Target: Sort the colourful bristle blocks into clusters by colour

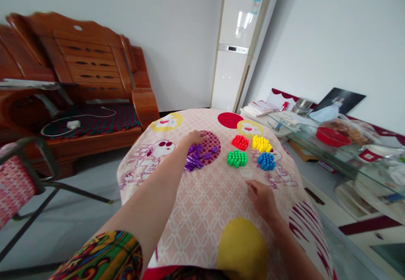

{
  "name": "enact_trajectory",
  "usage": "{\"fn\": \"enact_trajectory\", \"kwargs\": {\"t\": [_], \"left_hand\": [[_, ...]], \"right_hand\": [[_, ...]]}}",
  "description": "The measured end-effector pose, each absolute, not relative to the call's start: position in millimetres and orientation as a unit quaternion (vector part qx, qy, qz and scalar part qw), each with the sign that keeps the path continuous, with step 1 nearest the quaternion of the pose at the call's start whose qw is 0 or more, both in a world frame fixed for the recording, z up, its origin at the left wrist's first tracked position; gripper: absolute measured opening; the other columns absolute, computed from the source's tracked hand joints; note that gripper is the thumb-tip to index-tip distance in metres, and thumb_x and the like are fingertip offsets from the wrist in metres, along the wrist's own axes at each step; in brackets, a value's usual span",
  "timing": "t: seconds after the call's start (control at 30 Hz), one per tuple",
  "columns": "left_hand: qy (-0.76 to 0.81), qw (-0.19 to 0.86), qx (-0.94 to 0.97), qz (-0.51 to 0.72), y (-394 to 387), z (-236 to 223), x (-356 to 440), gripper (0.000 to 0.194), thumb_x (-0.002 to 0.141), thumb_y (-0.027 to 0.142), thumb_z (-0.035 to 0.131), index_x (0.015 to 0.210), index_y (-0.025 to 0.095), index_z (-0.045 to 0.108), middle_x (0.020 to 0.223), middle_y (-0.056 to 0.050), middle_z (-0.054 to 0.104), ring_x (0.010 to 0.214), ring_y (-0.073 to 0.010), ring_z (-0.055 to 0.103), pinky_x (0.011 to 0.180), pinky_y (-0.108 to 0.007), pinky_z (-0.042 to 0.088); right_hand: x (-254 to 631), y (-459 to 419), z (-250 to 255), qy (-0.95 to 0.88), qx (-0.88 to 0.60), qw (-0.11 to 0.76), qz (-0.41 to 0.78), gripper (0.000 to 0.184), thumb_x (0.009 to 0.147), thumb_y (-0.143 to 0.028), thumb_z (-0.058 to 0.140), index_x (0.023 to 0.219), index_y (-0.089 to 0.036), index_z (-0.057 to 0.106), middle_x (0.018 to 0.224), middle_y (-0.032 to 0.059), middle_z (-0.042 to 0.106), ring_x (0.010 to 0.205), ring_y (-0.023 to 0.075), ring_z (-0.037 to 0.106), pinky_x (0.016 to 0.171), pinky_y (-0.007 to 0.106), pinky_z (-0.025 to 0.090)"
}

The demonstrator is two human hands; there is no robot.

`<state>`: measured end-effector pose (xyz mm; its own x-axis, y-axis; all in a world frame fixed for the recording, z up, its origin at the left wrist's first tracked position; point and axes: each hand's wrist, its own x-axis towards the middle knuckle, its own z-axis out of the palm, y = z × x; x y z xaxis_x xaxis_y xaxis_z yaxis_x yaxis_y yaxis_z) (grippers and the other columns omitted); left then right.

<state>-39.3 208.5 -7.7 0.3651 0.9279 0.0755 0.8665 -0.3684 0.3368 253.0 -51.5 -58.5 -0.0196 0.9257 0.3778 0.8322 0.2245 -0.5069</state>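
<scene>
Altogether, four neat clusters of small plastic pieces stand on the pink-and-white patterned tablecloth: one red cluster, one yellow cluster, one green cluster and one blue cluster. Left of them lies one loose heap of shiny purple tubular pieces, too overlapped to count. The left hand is at its far edge; I can't make out its grip. The right hand, fingers curled, is near the green and blue clusters, its contents hidden.

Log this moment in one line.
left hand: at scattered purple pieces | right hand: nearest green cluster, blue cluster | red cluster, yellow cluster: farther back
</scene>
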Motion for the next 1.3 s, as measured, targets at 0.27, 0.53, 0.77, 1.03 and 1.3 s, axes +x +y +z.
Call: {"fn": "enact_trajectory", "kwargs": {"t": [0.27,0.53,0.77,1.03,1.3], "left_hand": [[0.521,0.046,0.849,0.075,143,-16,-6,0.044,0.084,0.054,0.059,0.110,0.020,0.072,0.116,-0.012,0.069,0.109,-0.0284,0.061,0.094,-0.036,0.046],[0.527,0.034,0.836,0.147,78,-28,-17,0.031,0.087,0.030,0.059,0.115,0.023,0.070,0.121,-0.009,0.067,0.110,-0.0255,0.062,0.097,-0.037,0.047],[0.565,0.085,0.726,0.384,57,-21,-56,0.034,0.088,0.021,0.056,0.120,0.018,0.067,0.123,-0.009,0.067,0.111,-0.0228,0.064,0.102,-0.037,0.048],[0.637,0.121,0.656,0.386,47,-36,-99,0.023,0.083,0.017,0.059,0.100,0.016,0.076,0.101,-0.012,0.075,0.089,-0.0264,0.071,0.088,-0.043,0.055],[0.516,0.103,0.760,0.382,45,-39,-70,0.037,0.076,0.008,0.057,0.105,0.021,0.075,0.113,-0.004,0.073,0.110,-0.0205,0.065,0.103,-0.034,0.048]], "right_hand": [[227,-70,-69,-0.652,-0.648,0.374,0.126,0.038,0.087,-0.035,0.044,0.099,-0.016,0.075,0.095,0.0106,0.076,0.086,0.0231,0.070,0.077,0.031,0.051],[221,-70,-68,-0.601,-0.687,0.387,0.131,0.043,0.081,-0.041,0.045,0.094,-0.016,0.077,0.088,0.0119,0.076,0.078,0.0234,0.068,0.072,0.032,0.047],[221,-62,-66,-0.553,-0.685,0.431,0.201,0.042,0.077,-0.042,0.047,0.089,-0.014,0.076,0.066,0.0066,0.070,0.062,0.0197,0.061,0.062,0.029,0.044],[222,-62,-71,-0.567,-0.679,0.438,0.158,0.041,0.077,-0.041,0.046,0.089,-0.014,0.076,0.068,0.0082,0.071,0.065,0.0204,0.063,0.063,0.029,0.043],[221,-61,-74,-0.570,-0.679,0.439,0.144,0.040,0.078,-0.038,0.045,0.089,-0.016,0.077,0.071,0.0096,0.072,0.068,0.0208,0.063,0.065,0.029,0.044]]}}
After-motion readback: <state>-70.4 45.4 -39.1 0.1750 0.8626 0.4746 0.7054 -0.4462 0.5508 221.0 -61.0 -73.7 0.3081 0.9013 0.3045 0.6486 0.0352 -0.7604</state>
